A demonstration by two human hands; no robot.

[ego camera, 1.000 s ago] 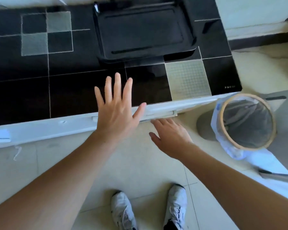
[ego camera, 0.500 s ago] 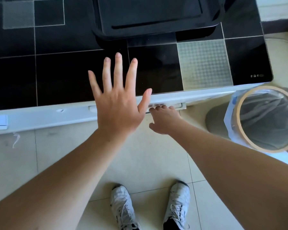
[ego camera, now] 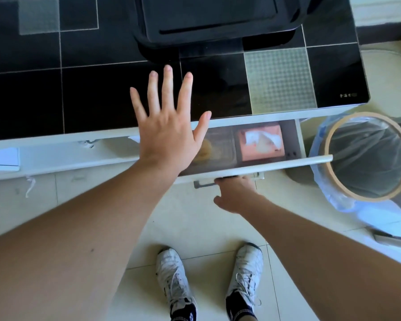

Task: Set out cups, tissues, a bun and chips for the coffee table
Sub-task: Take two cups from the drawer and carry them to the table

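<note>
The coffee table [ego camera: 79, 100] has a black glass top with a white frame. Its white drawer [ego camera: 276, 164] stands partly pulled out at the front right. My right hand [ego camera: 235, 193] grips the drawer handle [ego camera: 203, 184] from below, fingers curled under it. Inside the drawer lies a pink tissue box [ego camera: 259, 142] with a white tissue sticking up, and left of it a clear container holding a golden bun [ego camera: 205, 150], partly hidden by my left hand [ego camera: 169, 126]. That hand hovers flat with fingers spread over the table's front edge, holding nothing.
A black tray [ego camera: 213, 17] lies on the table at the back. A round bin [ego camera: 366, 156] with a wooden rim and plastic liner stands on the floor right of the drawer. My two white shoes [ego camera: 208, 281] stand on pale floor tiles.
My right hand closed on the handle and pulled the drawer out toward me, exposing the tissue box and the bun. My left hand stayed spread above the table edge.
</note>
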